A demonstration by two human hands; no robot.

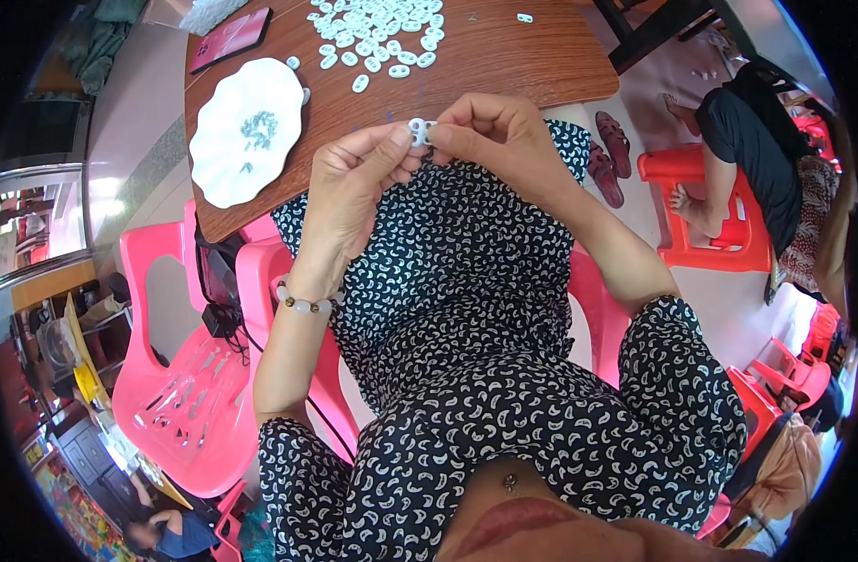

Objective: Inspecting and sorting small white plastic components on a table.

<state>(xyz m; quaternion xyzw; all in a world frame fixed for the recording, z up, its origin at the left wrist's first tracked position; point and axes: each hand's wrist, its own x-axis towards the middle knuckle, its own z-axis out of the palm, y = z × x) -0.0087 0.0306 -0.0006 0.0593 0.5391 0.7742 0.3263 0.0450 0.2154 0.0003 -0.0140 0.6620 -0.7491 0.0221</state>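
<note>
Near the table's front edge, over my lap, my left hand (349, 183) pinches a small white oval plastic piece with two round openings (417, 132) between thumb and forefinger. My right hand (499, 136) meets it from the right, thumb and forefinger closed at the piece's edge. Whatever is between those right fingertips is too small and covered to make out. Beyond my hands lies a spread pile of similar white oval pieces (377, 33). On the left, a white wavy-edged plate (224, 173) holds a heap of tiny greyish metal-looking parts (259, 129).
The brown wooden table (513, 61) carries a pink-red flat case (230, 41) at its far left. One lone white piece (524, 18) lies far right. A pink plastic chair (190, 412) stands left of me. Dark red slippers (609, 159) and another person's bare foot by a red stool (677, 169) are to the right.
</note>
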